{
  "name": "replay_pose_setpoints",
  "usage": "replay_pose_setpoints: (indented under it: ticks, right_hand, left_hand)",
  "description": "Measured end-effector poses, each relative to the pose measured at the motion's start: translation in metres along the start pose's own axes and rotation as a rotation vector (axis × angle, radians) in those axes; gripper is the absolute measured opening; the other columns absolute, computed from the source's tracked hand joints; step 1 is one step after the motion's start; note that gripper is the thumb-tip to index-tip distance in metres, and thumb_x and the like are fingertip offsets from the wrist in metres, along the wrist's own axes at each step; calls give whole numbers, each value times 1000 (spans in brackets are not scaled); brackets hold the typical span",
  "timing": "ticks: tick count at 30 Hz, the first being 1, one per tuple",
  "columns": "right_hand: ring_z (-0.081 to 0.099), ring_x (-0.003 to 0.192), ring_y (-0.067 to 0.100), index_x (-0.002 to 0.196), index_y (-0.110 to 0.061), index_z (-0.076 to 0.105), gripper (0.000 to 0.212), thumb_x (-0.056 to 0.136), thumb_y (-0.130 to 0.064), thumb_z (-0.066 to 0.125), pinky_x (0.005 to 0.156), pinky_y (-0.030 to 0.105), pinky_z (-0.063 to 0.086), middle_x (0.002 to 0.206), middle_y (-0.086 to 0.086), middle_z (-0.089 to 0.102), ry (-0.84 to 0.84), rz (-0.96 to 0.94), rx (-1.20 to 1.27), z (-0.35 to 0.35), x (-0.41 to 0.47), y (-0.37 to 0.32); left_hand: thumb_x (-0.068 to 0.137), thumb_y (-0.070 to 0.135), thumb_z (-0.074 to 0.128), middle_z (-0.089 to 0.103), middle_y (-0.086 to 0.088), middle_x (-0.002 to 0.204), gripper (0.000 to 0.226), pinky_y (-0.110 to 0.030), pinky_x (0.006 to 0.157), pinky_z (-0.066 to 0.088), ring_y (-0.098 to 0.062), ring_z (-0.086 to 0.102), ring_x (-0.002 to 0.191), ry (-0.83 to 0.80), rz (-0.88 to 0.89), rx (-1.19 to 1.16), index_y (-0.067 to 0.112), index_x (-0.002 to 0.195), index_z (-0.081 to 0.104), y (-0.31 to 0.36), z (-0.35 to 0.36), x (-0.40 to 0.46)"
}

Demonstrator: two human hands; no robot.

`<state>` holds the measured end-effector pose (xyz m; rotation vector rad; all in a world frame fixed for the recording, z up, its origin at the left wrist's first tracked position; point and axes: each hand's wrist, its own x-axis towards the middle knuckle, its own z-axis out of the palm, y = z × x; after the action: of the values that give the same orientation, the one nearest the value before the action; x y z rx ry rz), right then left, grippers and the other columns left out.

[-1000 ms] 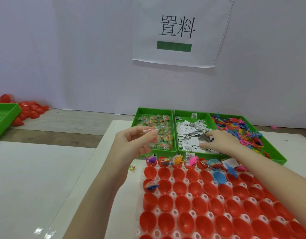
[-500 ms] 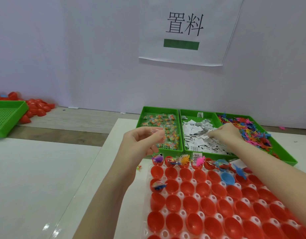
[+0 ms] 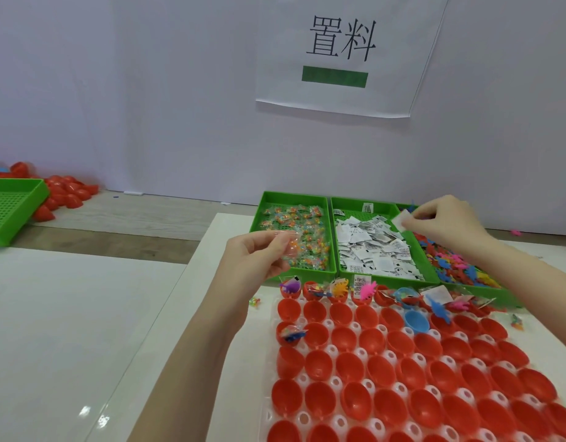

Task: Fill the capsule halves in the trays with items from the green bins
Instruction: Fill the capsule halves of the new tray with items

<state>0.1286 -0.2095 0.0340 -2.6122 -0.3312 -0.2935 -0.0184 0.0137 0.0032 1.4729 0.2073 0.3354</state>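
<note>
Both hands loaded, most of the tray not filled yet

Up close, the white plastic tray [image 3: 331, 350] of red egg-shaped capsule halves [image 3: 350, 368] is nearly all bare cups; only the far row and one cup at the left hold bits, so plenty is left to do. Above it, the left hand [image 3: 256, 260] pinches a small clear packet of coloured beads [image 3: 289, 250], and the right hand [image 3: 447, 223] pinches a little white paper slip [image 3: 402, 219] over the middle one of the three green plastic bins [image 3: 336, 275]. My worry: the cups sit edge to edge, so a sloppy drop could land in a neighbour or double up, and the slip is light enough to flutter off.
</note>
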Motion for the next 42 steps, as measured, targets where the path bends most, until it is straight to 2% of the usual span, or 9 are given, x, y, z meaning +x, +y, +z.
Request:
replay_pose_setpoints:
  ticks: [4,7,12,19,22,27,30,36,42]
  right_hand:
    - [49,70,19,73,-20,75,16,74,-36,71,66,28,38,76,21,62,-305,-192,486,-14,-31,-42]
    - [39,53,10,67,-26,74,20,64,-46,72,52,19,33,54,4,50,-500,-367,436,-18,-55,-72]
    - [30,37,4,57,-20,72,20,77,-22,69,39,12,25,40,-8,40,-459,-372,325,-18,-60,-85]
    - [28,38,7,67,-23,75,22,71,-43,67,38,14,23,41,-6,36,-406,-394,274,-15,-69,-85]
    - [31,43,5,90,-28,72,28,78,-49,59,43,13,29,51,-7,39,-400,-319,287,-12,-72,-78]
    - [50,53,-2,136,-17,41,42,98,-2,34,57,11,45,68,-10,59,-509,-108,569,-10,-76,-69]
    - [64,69,-5,121,-24,46,35,95,0,41,63,6,46,85,-12,73,-439,-196,630,-11,-84,-67]
    - [70,65,8,77,-17,69,21,82,2,61,62,11,52,72,-2,73,-262,-206,743,-13,-87,-68]
    - [66,65,0,72,-27,69,31,80,3,64,62,7,49,76,-9,72,-246,-338,621,-16,-92,-78]
  left_hand:
    - [92,16,53,62,12,55,16,-12,59,49,-3,54,56,-91,10,73,19,85,67,2,5,-2]
    - [90,18,57,63,11,56,15,-12,56,47,0,54,53,-178,55,119,12,90,70,4,9,-7]
    - [88,20,57,65,11,59,19,-8,54,44,2,56,53,-275,98,113,10,94,72,11,10,-11]
    - [84,19,66,71,1,71,10,-8,57,47,2,61,59,-277,186,284,29,81,68,11,17,-15]
    - [85,13,64,67,10,59,18,-6,52,44,5,59,53,-264,131,289,28,75,66,10,17,-15]
    - [88,11,60,67,5,74,9,-6,55,44,5,60,58,-311,1,241,13,90,69,9,10,-12]
    - [89,14,60,70,2,83,10,-7,58,46,3,63,65,-312,-33,227,13,92,69,9,9,-11]
    - [88,15,61,69,10,70,9,-5,57,45,4,63,63,-315,-31,240,18,83,68,11,7,-11]
    - [87,16,61,71,-2,90,19,-12,66,50,-3,64,74,-415,-44,298,12,104,68,16,7,-15]
